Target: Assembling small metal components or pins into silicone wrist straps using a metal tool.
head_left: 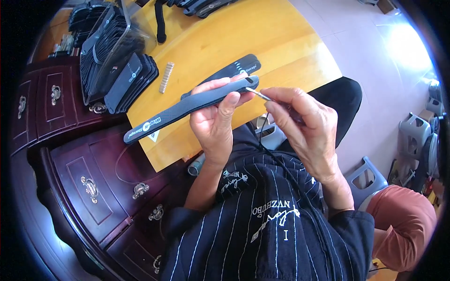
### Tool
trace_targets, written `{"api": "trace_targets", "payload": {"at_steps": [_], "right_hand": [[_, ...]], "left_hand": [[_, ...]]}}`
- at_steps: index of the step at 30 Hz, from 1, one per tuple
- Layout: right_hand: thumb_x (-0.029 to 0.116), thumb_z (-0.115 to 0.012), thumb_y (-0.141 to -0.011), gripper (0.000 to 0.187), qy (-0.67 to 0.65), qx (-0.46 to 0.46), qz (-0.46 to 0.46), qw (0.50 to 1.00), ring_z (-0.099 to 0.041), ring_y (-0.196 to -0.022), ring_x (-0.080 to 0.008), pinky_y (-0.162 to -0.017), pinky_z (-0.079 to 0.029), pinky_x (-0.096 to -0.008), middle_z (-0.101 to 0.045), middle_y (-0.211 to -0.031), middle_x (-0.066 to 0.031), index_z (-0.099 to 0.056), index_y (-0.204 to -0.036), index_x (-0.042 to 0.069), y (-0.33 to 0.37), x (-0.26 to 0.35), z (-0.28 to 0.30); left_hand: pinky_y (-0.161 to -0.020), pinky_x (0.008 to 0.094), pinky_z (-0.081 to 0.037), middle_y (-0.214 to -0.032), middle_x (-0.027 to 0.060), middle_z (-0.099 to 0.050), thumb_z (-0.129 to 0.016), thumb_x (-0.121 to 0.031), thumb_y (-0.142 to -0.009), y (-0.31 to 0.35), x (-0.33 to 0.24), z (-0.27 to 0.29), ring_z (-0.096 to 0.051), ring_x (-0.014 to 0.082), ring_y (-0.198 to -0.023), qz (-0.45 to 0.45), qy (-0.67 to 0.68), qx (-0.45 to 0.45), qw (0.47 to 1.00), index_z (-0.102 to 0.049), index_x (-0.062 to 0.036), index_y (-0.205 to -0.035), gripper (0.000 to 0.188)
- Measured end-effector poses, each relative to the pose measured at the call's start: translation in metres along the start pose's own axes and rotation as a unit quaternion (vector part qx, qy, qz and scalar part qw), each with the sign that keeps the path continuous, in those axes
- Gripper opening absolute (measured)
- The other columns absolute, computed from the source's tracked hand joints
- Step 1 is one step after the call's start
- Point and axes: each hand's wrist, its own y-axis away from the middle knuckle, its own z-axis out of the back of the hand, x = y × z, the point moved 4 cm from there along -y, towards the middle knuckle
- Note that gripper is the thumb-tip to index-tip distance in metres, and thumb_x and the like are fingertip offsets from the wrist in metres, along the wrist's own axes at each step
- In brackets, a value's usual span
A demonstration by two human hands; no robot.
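My left hand (pixel 214 124) is closed around a thin stack of long grey-and-black straps (pixel 180 108), thumb on the near side and fingers behind. The straps have rounded ends and a slot near the right end. In my right hand (pixel 309 117) is a thin tool with a narrow metal tip (pixel 258 94), pinched between thumb and fingers. Its tip touches or nearly touches the strap end by the slot; the rest of it is hidden in the hand. Behind the held straps, another dark strap stack (pixel 251 63) lies on the yellow wooden table (pixel 290 42).
A row of small beige pieces (pixel 166 77) lies on the table. At the left, a clear bin (pixel 123 35) holds many dark straps, with a fanned strap pile (pixel 133 82) beside it. Dark red drawers (pixel 86 178) stand below. A person in a salmon top (pixel 405 225) is close at the right.
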Motion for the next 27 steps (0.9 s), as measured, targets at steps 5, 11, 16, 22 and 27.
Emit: {"api": "trace_targets", "payload": {"at_steps": [5,11,16,22,27], "right_hand": [[0.014,-0.064,-0.085,0.018,0.04,0.008,0.04,0.998,-0.063,-0.063,-0.0197,-0.055,-0.047,-0.0288,-0.062,-0.075,-0.0073,-0.064,-0.101,0.009,0.006,0.005,-0.007],[0.015,-0.063,-0.084,0.02,0.088,0.012,0.072,0.993,-0.06,-0.061,-0.0207,-0.053,-0.046,-0.0311,-0.057,-0.068,-0.0058,-0.064,-0.104,0.01,0.01,0.007,-0.007],[0.016,-0.063,-0.084,0.02,0.124,-0.006,0.082,0.989,-0.059,-0.062,-0.0189,-0.053,-0.046,-0.0309,-0.054,-0.066,-0.0043,-0.063,-0.103,0.012,0.016,0.006,-0.006],[0.007,-0.068,-0.079,0.02,0.192,-0.003,0.096,0.977,-0.061,-0.063,-0.0191,-0.053,-0.047,-0.027,-0.062,-0.074,-0.0081,-0.067,-0.099,0.006,0.017,0.017,0.0],[0.007,-0.067,-0.081,0.018,0.073,-0.026,0.053,0.996,-0.061,-0.064,-0.0193,-0.054,-0.047,-0.0276,-0.062,-0.075,-0.0082,-0.067,-0.099,0.006,0.015,0.001,-0.007]], "left_hand": [[-0.084,0.0393,-0.057,-0.112,0.0251,-0.057,-0.057,0.002,-0.089,0.005,-0.007,0.002,-0.061,0.029,-0.101,-0.022,-0.012,0.013,1.0,-0.046,0.0056,-0.111,0.025],[-0.085,0.0391,-0.056,-0.113,0.0259,-0.057,-0.056,0.004,-0.088,0.01,-0.014,-0.001,-0.061,0.0282,-0.101,-0.04,-0.026,0.008,0.999,-0.045,0.0059,-0.111,0.025],[-0.084,0.0371,-0.056,-0.113,0.0263,-0.057,-0.056,0.004,-0.088,0.013,-0.012,-0.003,-0.063,0.0267,-0.098,-0.034,-0.034,0.02,0.999,-0.045,0.0061,-0.111,0.025],[-0.083,0.0335,-0.055,-0.114,0.026,-0.057,-0.056,0.008,-0.087,0.014,-0.018,-0.007,-0.064,0.0245,-0.093,-0.093,-0.113,0.049,0.988,-0.045,0.0065,-0.111,0.026],[-0.083,0.0332,-0.055,-0.114,0.0267,-0.056,-0.058,0.01,-0.085,0.015,-0.018,-0.008,-0.064,0.025,-0.093,-0.147,-0.174,0.054,0.972,-0.045,0.0069,-0.11,0.028]]}}
